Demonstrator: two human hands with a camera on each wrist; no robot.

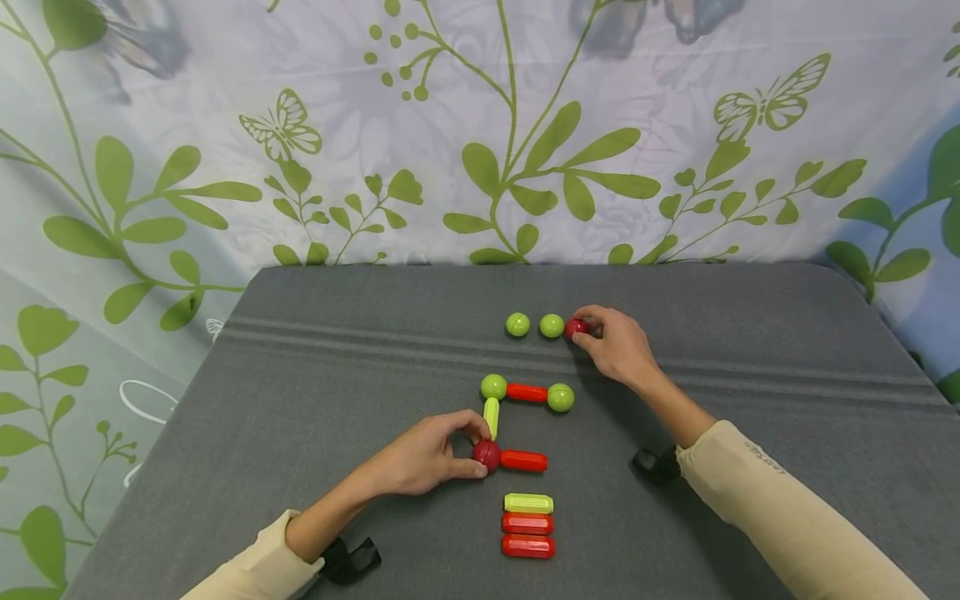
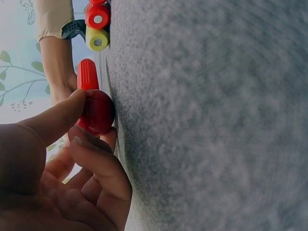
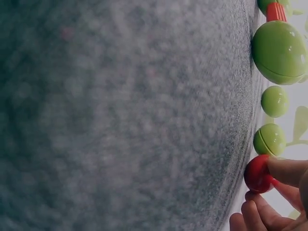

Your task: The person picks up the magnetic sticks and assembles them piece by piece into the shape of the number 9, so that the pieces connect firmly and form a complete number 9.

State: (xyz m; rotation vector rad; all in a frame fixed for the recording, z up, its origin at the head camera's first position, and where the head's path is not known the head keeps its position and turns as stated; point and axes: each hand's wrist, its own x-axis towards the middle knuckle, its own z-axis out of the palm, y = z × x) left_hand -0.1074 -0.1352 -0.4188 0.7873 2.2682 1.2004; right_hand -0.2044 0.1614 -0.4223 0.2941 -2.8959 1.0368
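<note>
Our left hand (image 1: 423, 458) has its grip clamped on the dark red ball (image 1: 487, 454), thumb on one side and fingers on the other. This ball sits on the gray counter (image 1: 300, 400) at the corner of our shape. A yellow stick (image 1: 491, 417) goes up from it, just past our fingertips, to a green ball (image 1: 493, 387). A red stick (image 1: 523, 460) points away from the grip to the right. We think a small twist of this hand could pull a stick off, because the pieces only touch at their ends. If we squeeze too hard, the round ball could pop out and roll.

Below that red stick lie three loose sticks (image 1: 528, 524), one yellow and two red.

Our right hand (image 1: 618, 343) has its grip closed on a small red ball (image 1: 575, 327), pinched at the fingertips. Just left of the grip sit two green balls (image 1: 534, 325) in a row, and the nearer one looks like it touches the red ball. If we lift carelessly, we may bump them and they may roll across the counter. Nearer to us than this grip is another green ball (image 1: 560, 397), the open end of our shape, which our sleeve could knock.
</note>
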